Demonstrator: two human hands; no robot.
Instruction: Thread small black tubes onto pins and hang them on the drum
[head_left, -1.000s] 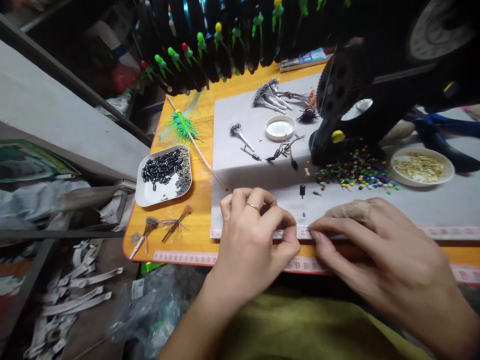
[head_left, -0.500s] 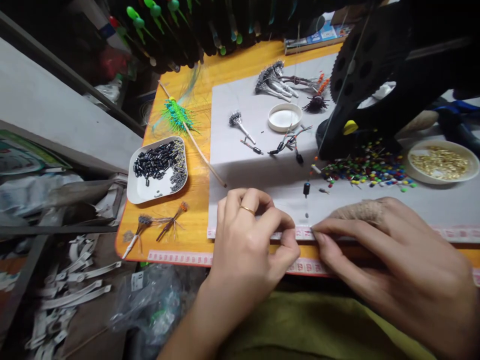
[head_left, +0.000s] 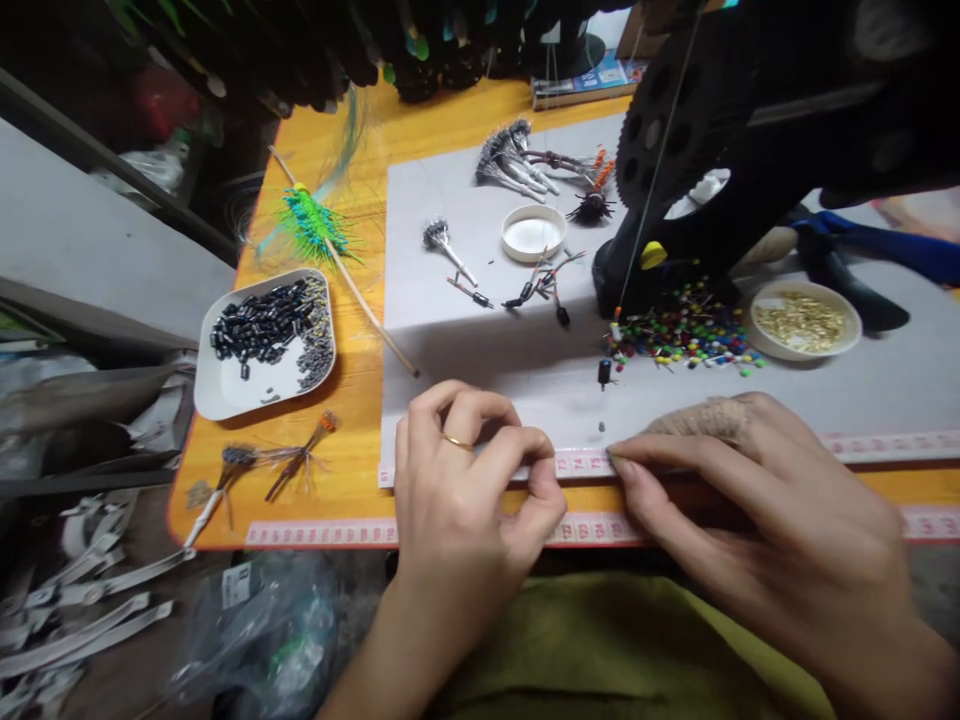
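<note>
My left hand (head_left: 480, 480), with a ring on one finger, is closed over the front edge of the white sheet (head_left: 450, 345); what its pinched fingertips hold is too small to make out. My right hand (head_left: 742, 500), a tan wrap on one finger, pinches at the pink measuring tape (head_left: 581, 464), its fingertips' content also too small to tell. Between and above the hands, a black cylinder bead (head_left: 604, 374) hangs in line with a thread, with a small grey bead (head_left: 601, 427) below it.
A white tray (head_left: 214, 390) of black and grey beads stands left. Colourful pins (head_left: 682, 335) lie before a black machine (head_left: 750, 170). A dish (head_left: 847, 345) holds gold pieces. A white lid (head_left: 534, 250), wire bundles (head_left: 517, 160) and a stick (head_left: 375, 320) lie behind the hands.
The view has shifted, so the table's objects appear further left. Both hands keep their pinched poses near the tape, my right hand slightly further from my left.
</note>
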